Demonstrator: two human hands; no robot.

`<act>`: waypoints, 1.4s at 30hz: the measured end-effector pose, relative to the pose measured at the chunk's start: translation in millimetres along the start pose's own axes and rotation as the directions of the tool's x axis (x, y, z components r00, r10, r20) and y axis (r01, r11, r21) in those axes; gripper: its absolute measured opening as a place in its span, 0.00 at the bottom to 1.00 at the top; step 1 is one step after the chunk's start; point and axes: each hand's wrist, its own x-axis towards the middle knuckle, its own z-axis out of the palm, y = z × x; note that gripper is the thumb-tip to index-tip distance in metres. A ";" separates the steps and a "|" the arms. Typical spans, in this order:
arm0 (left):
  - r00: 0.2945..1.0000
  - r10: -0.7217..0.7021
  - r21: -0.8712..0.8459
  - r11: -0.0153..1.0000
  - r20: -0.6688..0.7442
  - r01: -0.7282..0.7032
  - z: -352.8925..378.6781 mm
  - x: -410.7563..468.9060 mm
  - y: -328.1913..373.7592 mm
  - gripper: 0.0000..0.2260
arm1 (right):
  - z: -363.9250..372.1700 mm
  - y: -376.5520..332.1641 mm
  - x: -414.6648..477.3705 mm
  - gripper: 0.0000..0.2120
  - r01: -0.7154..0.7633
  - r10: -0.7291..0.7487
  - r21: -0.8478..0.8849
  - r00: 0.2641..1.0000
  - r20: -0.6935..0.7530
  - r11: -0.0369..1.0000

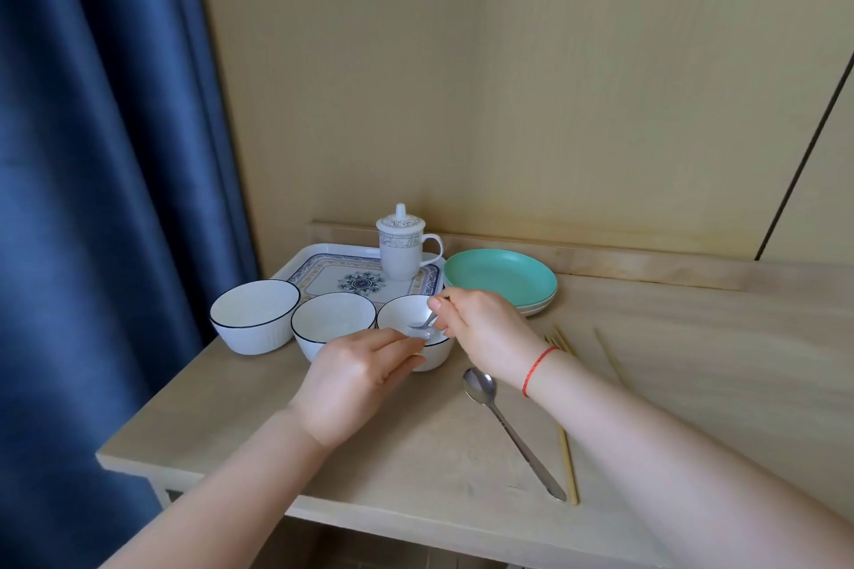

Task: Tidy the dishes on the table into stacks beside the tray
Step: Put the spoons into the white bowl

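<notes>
Three white bowls with dark rims stand in a row in front of the patterned tray (323, 261): a left bowl (254, 314), a middle bowl (330, 321) and a right bowl (402, 314). My left hand (351, 379) grips the near rim of the right bowl. My right hand (480, 323) pinches the handle of a small metal spoon (421, 322) whose head rests inside that bowl. A stack of green plates (501, 280) sits right of the tray. A second metal spoon (503, 420) lies on the table by my right wrist.
A lidded white mug (402, 250) stands on the tray's far right corner. Wooden chopsticks (567, 457) lie beside the loose spoon, with another (610, 358) farther right. A blue curtain (101, 199) hangs along the table's left edge. A low wooden ledge (600, 259) runs along the wall.
</notes>
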 end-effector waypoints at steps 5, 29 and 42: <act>0.990 -0.138 -0.082 0.987 0.018 0.139 2.2 -3.4 6.5 0.09 | 4.6 -1.1 0.0 0.21 0.036 -0.032 -0.078 0.999 0.040 0.996; 0.701 -0.704 -0.535 0.552 0.112 0.639 -0.7 0.9 35.7 0.11 | -13.0 5.1 -14.3 0.13 -0.244 0.194 0.414 0.968 0.160 0.877; 0.936 0.054 -0.275 0.960 0.348 0.047 39.8 -18.8 94.4 0.14 | -31.9 69.3 -104.1 0.16 0.011 0.026 -0.150 0.969 0.245 0.989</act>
